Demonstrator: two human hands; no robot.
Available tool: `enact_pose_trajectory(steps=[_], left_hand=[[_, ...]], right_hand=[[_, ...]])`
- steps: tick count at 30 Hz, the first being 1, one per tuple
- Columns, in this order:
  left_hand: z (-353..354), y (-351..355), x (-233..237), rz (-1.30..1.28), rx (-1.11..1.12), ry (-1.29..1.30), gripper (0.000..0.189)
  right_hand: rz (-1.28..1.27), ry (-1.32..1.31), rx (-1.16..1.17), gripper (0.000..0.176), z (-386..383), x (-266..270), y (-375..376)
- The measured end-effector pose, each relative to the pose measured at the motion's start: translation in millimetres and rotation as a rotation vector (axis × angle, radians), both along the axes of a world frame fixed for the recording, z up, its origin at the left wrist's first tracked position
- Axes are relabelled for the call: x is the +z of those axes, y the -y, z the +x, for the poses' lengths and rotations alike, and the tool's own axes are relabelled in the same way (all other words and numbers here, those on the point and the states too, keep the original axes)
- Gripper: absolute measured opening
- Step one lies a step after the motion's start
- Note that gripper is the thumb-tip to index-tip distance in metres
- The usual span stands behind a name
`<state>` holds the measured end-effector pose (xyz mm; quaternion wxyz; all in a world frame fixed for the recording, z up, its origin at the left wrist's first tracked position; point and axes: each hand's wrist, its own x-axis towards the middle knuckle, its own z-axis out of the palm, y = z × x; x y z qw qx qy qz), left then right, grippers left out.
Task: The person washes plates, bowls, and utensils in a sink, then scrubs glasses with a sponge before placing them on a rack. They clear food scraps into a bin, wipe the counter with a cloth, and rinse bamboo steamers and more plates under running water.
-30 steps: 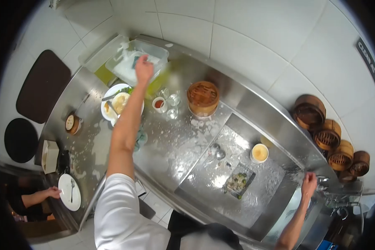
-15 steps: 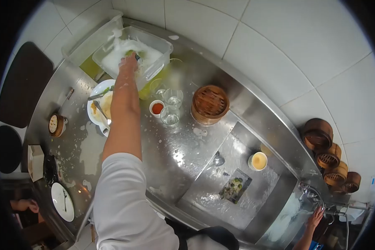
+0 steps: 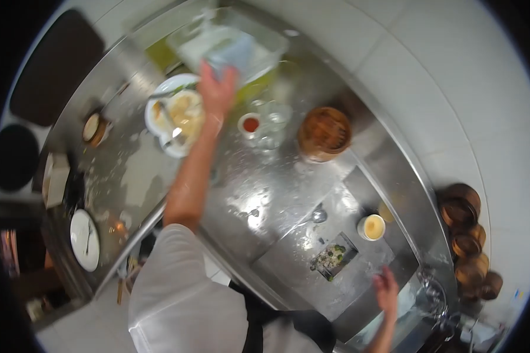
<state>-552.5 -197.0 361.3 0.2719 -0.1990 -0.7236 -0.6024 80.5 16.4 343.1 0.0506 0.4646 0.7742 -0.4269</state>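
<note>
Apparently clasped on the left, loose on the right

Up at the counter's back-left corner, the left hand [image 3: 219, 88] has thumb and fingers closed on the near end of a pale blue item [image 3: 234, 52], too blurred to name surely. This item sits over the foamy tub [image 3: 272, 66], toward the tub's front-right corner. Just beside that wrist, a white plate [image 3: 151, 123] bears leftover food and cutlery.

Over by the right end of the steel counter [image 3: 224, 191], the right hand [image 3: 386, 289] hangs with fingers apart and nothing between them, near the left edge of the sink [image 3: 403, 300] and its tap [image 3: 433, 294]. Nearby, in the sunken panel, stand a cup with yellow contents [image 3: 371, 227] and a drain holding food scraps [image 3: 335, 257]; a ladle [image 3: 318, 216] lies toward the panel's left edge.

Between the hands, along the counter's back edge, are a cup of red sauce [image 3: 250, 125], some clear glasses [image 3: 278, 113] and a lidded bamboo steamer [image 3: 325, 134]. Another plate [image 3: 81, 250] rests at the front-left corner.
</note>
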Motion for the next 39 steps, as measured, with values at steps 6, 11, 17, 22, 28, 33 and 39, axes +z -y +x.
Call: enact_pose_trajectory(steps=[6,11,17,22,28,33,39], left_hand=[[270,69,-57,-0.364,-1.045,0.287,0.05],[199,267,-85,-0.242,0.041,0.587,0.03],[170,645,-169,-0.751,1.288,1.261,0.085],[178,727,-230,-1.268,0.822,1.049,0.034],[168,679,-206,0.764,0.674,0.74,0.037],[144,656,-206,0.91,0.385,0.748,0.038],[47,514,-196,0.922,0.286,0.853,0.034]], right_hand=[[-1.463,-1.006,-0.573,0.061,-219,-62,130],[-0.937,-0.712,-0.393,0.047,-243,-107,123],[-0.363,-0.537,0.215,0.055,-304,-77,81],[0.179,-0.693,0.364,0.043,-376,12,79],[0.666,-0.792,0.492,0.039,-419,37,88],[0.947,-0.027,0.887,0.019,-475,9,133],[0.794,0.106,0.956,0.021,-503,-56,128]])
